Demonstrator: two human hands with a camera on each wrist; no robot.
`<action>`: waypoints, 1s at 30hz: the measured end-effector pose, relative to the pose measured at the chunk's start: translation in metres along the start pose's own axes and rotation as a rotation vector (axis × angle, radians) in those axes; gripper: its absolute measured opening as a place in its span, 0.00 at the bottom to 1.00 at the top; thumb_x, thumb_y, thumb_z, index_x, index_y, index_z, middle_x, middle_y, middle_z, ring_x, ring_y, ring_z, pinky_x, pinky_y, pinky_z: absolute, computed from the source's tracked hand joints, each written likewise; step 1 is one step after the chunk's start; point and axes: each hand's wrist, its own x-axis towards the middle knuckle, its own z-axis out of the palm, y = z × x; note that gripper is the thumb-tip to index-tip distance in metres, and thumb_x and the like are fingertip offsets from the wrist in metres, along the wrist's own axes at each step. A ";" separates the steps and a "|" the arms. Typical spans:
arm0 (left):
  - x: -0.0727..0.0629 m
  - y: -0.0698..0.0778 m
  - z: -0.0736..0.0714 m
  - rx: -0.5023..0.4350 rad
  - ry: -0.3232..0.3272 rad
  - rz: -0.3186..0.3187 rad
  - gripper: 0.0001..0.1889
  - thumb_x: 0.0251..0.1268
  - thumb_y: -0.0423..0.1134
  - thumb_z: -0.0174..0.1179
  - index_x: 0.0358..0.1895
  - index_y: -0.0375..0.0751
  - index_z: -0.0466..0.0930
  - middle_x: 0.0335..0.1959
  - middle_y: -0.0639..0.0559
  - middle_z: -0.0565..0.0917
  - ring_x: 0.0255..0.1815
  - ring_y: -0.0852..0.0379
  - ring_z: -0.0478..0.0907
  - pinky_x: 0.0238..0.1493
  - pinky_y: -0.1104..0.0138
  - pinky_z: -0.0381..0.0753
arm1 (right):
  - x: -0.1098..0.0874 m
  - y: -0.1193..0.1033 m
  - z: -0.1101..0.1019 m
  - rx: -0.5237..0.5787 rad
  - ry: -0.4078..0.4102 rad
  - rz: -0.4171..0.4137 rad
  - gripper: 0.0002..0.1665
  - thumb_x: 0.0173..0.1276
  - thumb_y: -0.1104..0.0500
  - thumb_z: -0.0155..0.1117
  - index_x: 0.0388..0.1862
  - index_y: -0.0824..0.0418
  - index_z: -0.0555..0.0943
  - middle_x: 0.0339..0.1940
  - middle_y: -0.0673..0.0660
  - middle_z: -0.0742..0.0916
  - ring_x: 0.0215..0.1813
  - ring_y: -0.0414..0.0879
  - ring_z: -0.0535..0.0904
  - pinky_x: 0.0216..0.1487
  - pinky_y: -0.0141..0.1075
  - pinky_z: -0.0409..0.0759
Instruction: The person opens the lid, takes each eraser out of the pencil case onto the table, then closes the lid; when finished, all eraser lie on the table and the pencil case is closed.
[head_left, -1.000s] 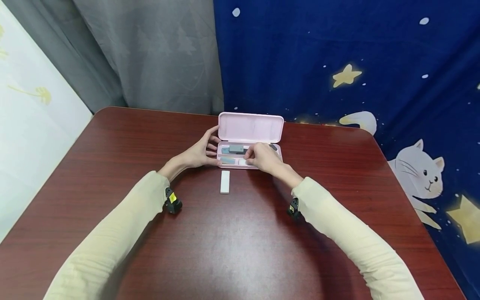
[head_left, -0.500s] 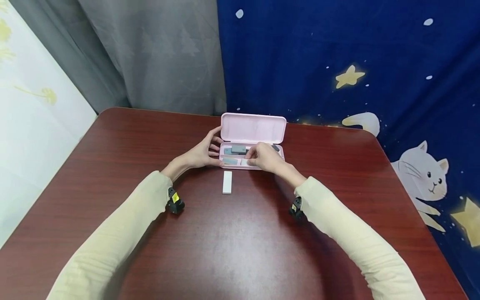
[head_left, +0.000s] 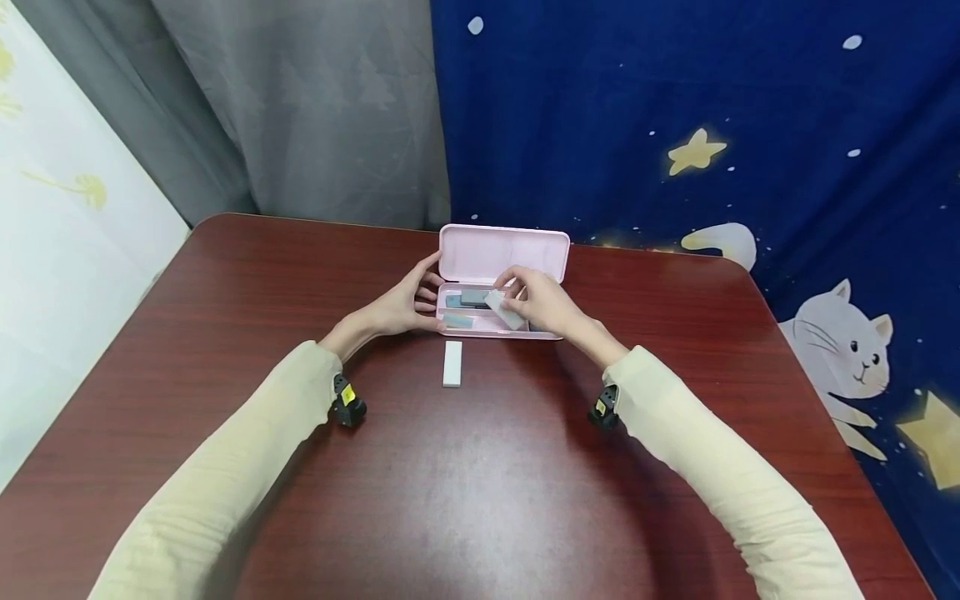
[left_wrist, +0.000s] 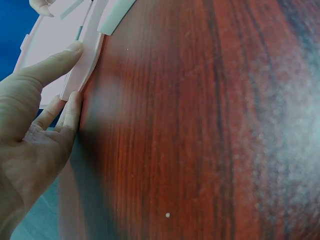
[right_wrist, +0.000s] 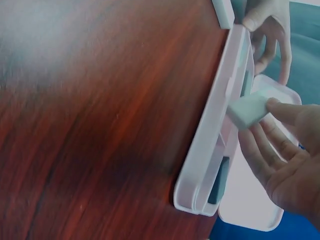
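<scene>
Fingers of our right hand point(head_left: 551, 302) pinch a white block point(head_left: 504, 309), tilted over the front compartment of the pink case point(right_wrist: 210, 125); whether its low end touches, we cannot tell. From that block, a grey piece point(head_left: 474, 297) lies inside the case at ten o'clock, and the raised lid point(head_left: 495, 252) stands at twelve. At nine, our left hand point(head_left: 397, 307) touches the case's end, fingers spread. Between seven and eight, a white bar point(head_left: 452, 364) rests on our desk point(head_left: 465, 483).
</scene>
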 end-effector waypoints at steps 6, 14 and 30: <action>0.000 -0.001 -0.001 0.007 0.000 0.003 0.61 0.47 0.22 0.71 0.78 0.44 0.35 0.61 0.32 0.62 0.55 0.38 0.67 0.59 0.49 0.72 | -0.003 0.004 -0.004 0.076 -0.030 0.003 0.17 0.67 0.71 0.60 0.54 0.64 0.77 0.35 0.63 0.84 0.36 0.52 0.80 0.27 0.39 0.83; 0.001 -0.002 -0.001 0.009 -0.003 0.000 0.61 0.46 0.22 0.72 0.78 0.45 0.36 0.61 0.34 0.62 0.54 0.41 0.67 0.58 0.52 0.74 | -0.010 0.014 -0.001 0.320 -0.037 0.104 0.17 0.69 0.72 0.57 0.55 0.65 0.79 0.35 0.67 0.81 0.33 0.54 0.80 0.23 0.46 0.84; 0.000 0.002 -0.001 -0.026 -0.005 0.009 0.61 0.46 0.21 0.71 0.78 0.43 0.35 0.61 0.31 0.61 0.55 0.38 0.66 0.58 0.47 0.72 | -0.026 0.011 0.003 0.606 -0.020 0.296 0.22 0.67 0.75 0.57 0.60 0.72 0.74 0.45 0.66 0.75 0.36 0.53 0.78 0.28 0.46 0.85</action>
